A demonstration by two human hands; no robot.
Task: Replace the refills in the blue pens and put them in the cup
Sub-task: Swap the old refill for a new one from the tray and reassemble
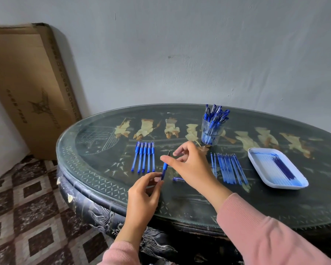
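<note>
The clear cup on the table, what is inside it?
The clear cup holds a bunch of blue pens, caps up, leaning over the rim. Their barrels show through the wall. They overlap, so their number cannot be told.

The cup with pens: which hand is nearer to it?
Right. The right hand is just in front of the cup, slightly to its left. The left hand is farther back, near the front edge of the table, holding a pen.
</note>
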